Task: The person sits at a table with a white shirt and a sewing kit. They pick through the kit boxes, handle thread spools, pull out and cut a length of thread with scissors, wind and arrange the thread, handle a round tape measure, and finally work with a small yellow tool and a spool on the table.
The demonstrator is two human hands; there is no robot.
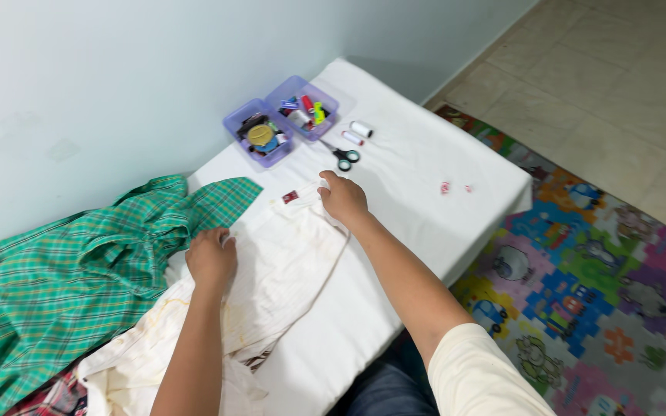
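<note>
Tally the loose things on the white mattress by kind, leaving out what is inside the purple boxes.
Garments: 2, a cream garment under both hands and a green plaid shirt
Purple boxes: 2
Loose thread spools: 2
Scissors: 1
Total: 7

Single view from a head-worn camera, looking steeply down and forward over the wearer's own forearms. The left hand [211,258] and right hand [342,197] sit near frame centre at arm's length. Beyond the fingertips the white mattress [425,166] runs toward the pale wall [117,77]; right of the fingers lie the puzzle play mat [587,285] and tiled floor [626,92].
</note>
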